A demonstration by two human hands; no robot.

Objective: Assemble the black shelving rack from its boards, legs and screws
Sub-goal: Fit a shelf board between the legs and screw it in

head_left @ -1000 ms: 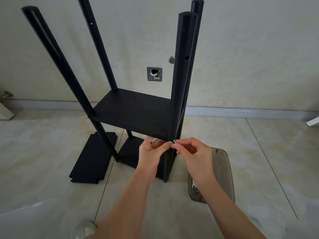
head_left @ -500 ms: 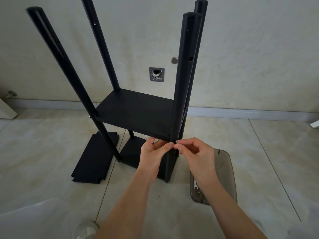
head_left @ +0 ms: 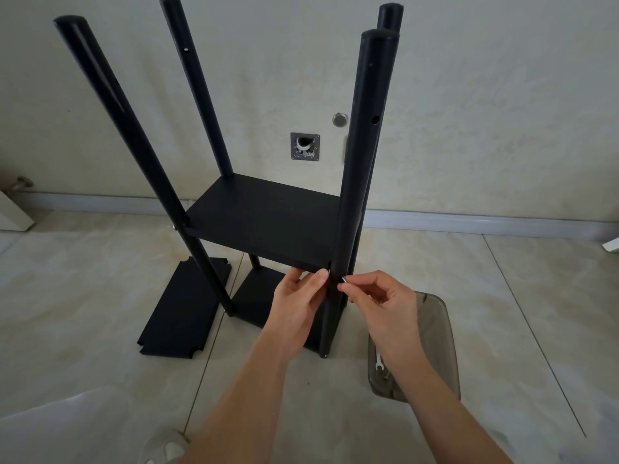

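Where the near right leg point(head_left: 360, 182) meets the front corner of the upper board point(head_left: 268, 222), a small silver screw point(head_left: 343, 279) is pinched between the thumb and forefinger of the right hand point(head_left: 378, 303), its tip at the leg's side. Just across the leg, the left hand point(head_left: 298, 303) grips the board's corner, fingertips against the leg. The rack point(head_left: 261, 209) stands on the tiled floor point(head_left: 83, 296) with four legs up and a lower board point(head_left: 258, 296) partly hidden behind the left hand. A loose board point(head_left: 184, 313) lies flat to its left. A smoky tray point(head_left: 435, 346) sits behind the right wrist, which covers much of it; a small wrench point(head_left: 378, 361) shows inside.
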